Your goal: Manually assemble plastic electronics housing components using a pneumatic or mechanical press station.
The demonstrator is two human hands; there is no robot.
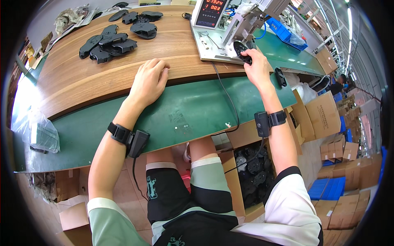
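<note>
My right hand [257, 67] grips a round black plastic part [242, 52], thumb and fingers at its near right edge. This part is tilted in front of the metal fixture of a bench machine [240, 30], above its white base plate [207, 47]. My left hand [151, 80] rests, fingers loosely bent and nothing visible in it, on the near edge of the wooden board [180, 53]. Beyond it, at the far left of the board, lie a pile of black plastic parts [108, 43] and a second group of similar parts [143, 28].
A display box [207, 14] with red digits stands on the machine's base. A black cable [225, 88] crosses the green bench [184, 110]. A small black piece [280, 77] lies right of my right hand. Below the bench, an open carton [242, 211] holds black parts. A plastic bag [41, 131] lies left.
</note>
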